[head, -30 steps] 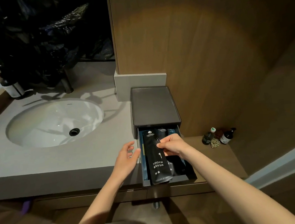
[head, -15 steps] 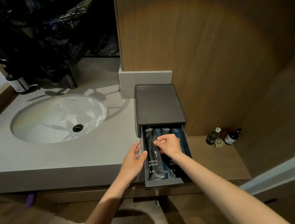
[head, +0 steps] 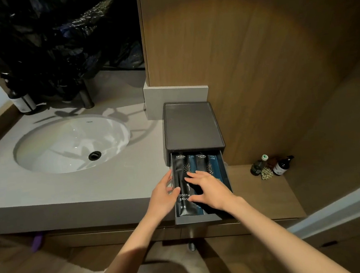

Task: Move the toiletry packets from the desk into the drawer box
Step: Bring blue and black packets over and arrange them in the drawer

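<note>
A dark grey drawer box (head: pixel 191 126) stands on the counter by the wooden wall, its drawer (head: pixel 198 218) pulled out toward me. Several black and blue toiletry packets lie side by side inside; the leftmost black one reads TOOTH BRUSH (head: pixel 181 179). My right hand (head: pixel 210 191) lies flat on the packets with fingers spread, pressing on them. My left hand (head: pixel 163 197) rests against the drawer's left side, fingertips touching the toothbrush packet's edge. Neither hand grips anything.
A white sink (head: pixel 71 143) is set in the grey counter (head: pixel 92 187) to the left, with a faucet (head: pixel 85 96) and a dark bottle (head: pixel 22 102) behind it. Small bottles (head: pixel 272 166) stand on a lower wooden shelf at the right.
The toothbrush packet has gone from tilted over the drawer's front edge to lying flat inside. My right hand let go its pinch and now lies spread on the packets; my left hand moved up to the drawer's side.
</note>
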`<action>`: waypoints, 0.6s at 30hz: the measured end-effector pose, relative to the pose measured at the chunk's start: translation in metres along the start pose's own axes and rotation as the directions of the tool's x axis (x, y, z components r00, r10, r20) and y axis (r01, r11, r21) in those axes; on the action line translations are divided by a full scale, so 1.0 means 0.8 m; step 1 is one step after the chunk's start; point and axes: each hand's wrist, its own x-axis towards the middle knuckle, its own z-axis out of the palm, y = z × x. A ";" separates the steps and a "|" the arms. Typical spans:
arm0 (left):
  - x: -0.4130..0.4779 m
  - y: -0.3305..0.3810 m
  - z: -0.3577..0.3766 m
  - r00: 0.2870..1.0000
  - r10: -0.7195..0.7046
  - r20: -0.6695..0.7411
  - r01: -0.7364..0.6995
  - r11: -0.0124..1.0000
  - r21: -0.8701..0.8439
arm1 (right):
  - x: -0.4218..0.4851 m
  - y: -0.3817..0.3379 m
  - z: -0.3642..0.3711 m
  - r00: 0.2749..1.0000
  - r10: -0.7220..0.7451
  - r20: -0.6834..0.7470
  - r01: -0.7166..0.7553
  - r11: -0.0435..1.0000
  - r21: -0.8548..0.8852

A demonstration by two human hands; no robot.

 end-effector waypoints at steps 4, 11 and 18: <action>0.000 0.001 0.004 0.998 0.064 -0.012 -0.063 0.994 0.089 | 0.000 -0.001 0.002 1.000 0.005 0.014 -0.005 1.000 0.002; -0.008 0.008 0.008 0.937 0.344 0.061 -0.289 0.665 0.689 | -0.008 0.021 -0.001 0.917 0.288 -0.277 -0.206 0.935 0.288; 0.001 0.008 0.010 0.959 0.189 0.211 -0.268 0.366 0.891 | 0.003 0.014 0.014 0.896 0.423 -0.138 -0.350 0.861 0.370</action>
